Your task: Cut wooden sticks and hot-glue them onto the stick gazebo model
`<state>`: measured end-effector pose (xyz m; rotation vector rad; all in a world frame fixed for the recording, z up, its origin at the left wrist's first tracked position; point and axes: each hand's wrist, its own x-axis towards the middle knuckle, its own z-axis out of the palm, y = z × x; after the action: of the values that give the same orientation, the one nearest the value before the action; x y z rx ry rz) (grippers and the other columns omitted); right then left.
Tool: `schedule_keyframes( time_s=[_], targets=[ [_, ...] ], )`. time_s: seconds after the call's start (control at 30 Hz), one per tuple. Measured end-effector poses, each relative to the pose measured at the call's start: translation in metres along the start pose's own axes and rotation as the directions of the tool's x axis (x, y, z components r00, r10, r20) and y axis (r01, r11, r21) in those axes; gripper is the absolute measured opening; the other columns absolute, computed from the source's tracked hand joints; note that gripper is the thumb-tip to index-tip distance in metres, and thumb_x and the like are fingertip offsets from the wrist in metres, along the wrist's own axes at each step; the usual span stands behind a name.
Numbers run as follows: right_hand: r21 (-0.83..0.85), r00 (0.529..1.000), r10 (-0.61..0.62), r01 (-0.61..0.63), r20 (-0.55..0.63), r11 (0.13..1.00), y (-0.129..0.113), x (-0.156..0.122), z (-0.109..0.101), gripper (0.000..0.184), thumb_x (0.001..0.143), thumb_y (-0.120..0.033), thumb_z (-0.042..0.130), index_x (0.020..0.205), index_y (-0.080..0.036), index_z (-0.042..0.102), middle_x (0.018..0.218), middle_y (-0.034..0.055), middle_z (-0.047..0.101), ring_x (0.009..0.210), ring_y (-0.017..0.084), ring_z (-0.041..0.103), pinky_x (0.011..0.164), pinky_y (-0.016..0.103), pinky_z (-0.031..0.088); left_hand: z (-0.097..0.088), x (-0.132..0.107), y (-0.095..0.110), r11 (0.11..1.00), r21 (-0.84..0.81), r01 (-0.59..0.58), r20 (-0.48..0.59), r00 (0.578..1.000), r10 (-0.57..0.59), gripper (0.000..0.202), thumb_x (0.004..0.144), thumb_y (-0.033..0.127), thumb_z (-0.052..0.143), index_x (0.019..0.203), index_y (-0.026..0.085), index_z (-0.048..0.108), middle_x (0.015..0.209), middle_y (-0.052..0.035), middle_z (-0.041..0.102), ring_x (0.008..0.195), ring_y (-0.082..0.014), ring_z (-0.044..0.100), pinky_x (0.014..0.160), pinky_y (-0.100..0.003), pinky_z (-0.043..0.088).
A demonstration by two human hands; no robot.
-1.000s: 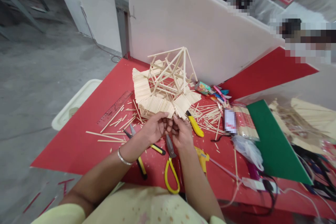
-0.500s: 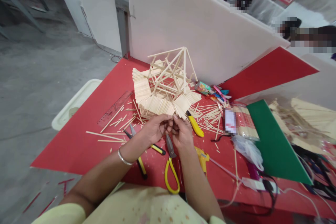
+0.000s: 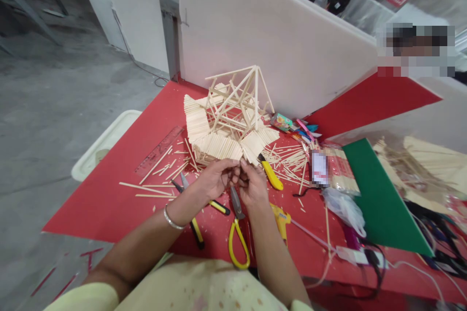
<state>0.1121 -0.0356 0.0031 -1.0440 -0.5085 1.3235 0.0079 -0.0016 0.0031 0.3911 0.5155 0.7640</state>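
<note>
A model made of thin wooden sticks (image 3: 219, 148), with an open peaked frame and slatted eaves round it, stands on the red tabletop (image 3: 120, 204). At its near edge, my left hand (image 3: 221, 177) and my right hand (image 3: 253, 182) meet with fingers closed in a pinch. Whatever lies between the fingertips is too small to make out; the fingers are close to the slatted edge, and I cannot tell if they touch it. Below the hands lie yellow-handled scissors (image 3: 239, 238). Pliers (image 3: 197, 228) with black and yellow handles rest under my left wrist.
A yellow cutter (image 3: 272, 174) lies right of the model beside loose sticks (image 3: 288, 160). A yellow glue gun (image 3: 281, 221) sits by my right forearm. Further right are packed sticks (image 3: 343, 172), a plastic bag (image 3: 345, 209) and a green board (image 3: 390, 204). A clear ruler (image 3: 158, 150) lies left; a white partition (image 3: 277, 43) stands behind.
Both hands hold nearly the same place and pinch at the model's near edge. Beyond the partition, a blurred-out person has shifted slightly.
</note>
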Motion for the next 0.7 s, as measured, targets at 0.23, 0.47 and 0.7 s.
schedule_keyframes(
  time_s=[0.23, 0.47, 0.7],
  targets=[
    [-0.006, 1.000, -0.001, 0.001, 0.000, 1.000, 0.0006, -0.0006, -0.0004, 0.025, 0.071, -0.035, 0.078, 0.078, -0.018, 0.061, 0.055, -0.0064, 0.059, 0.039, 0.007, 0.052, 0.036, 0.017, 0.040, -0.0016, 0.0007, -0.0004, 0.999, -0.032, 0.003, -0.014, 1.000, -0.003, 0.013, 0.071, 0.024, 0.068, 0.069, 0.012, 0.065, 0.057, -0.0013, 0.059, 0.044, -0.0092, 0.052, 0.045, -0.021, 0.040],
    [-0.008, 1.000, 0.011, -0.011, -0.011, 1.000, -0.0016, -0.0022, 0.0017, 0.027, 0.069, -0.036, 0.079, 0.077, -0.017, 0.061, 0.056, -0.0061, 0.059, 0.039, 0.006, 0.051, 0.034, 0.016, 0.039, -0.0035, 0.0019, -0.0012, 0.998, -0.061, 0.010, -0.003, 1.000, -0.010, 0.015, 0.073, 0.026, 0.067, 0.071, 0.011, 0.065, 0.058, -0.0022, 0.061, 0.044, -0.0099, 0.053, 0.043, -0.021, 0.041],
    [-0.011, 1.000, 0.009, -0.010, -0.014, 1.000, -0.0013, -0.0024, 0.0007, 0.027, 0.069, -0.036, 0.079, 0.079, -0.018, 0.061, 0.056, -0.0066, 0.059, 0.039, 0.005, 0.050, 0.034, 0.015, 0.037, -0.0014, 0.0010, -0.0005, 0.999, -0.046, 0.001, -0.013, 1.000, -0.001, 0.014, 0.071, 0.025, 0.069, 0.071, 0.011, 0.065, 0.057, -0.0018, 0.061, 0.043, -0.0094, 0.052, 0.043, -0.021, 0.041]
  ],
)
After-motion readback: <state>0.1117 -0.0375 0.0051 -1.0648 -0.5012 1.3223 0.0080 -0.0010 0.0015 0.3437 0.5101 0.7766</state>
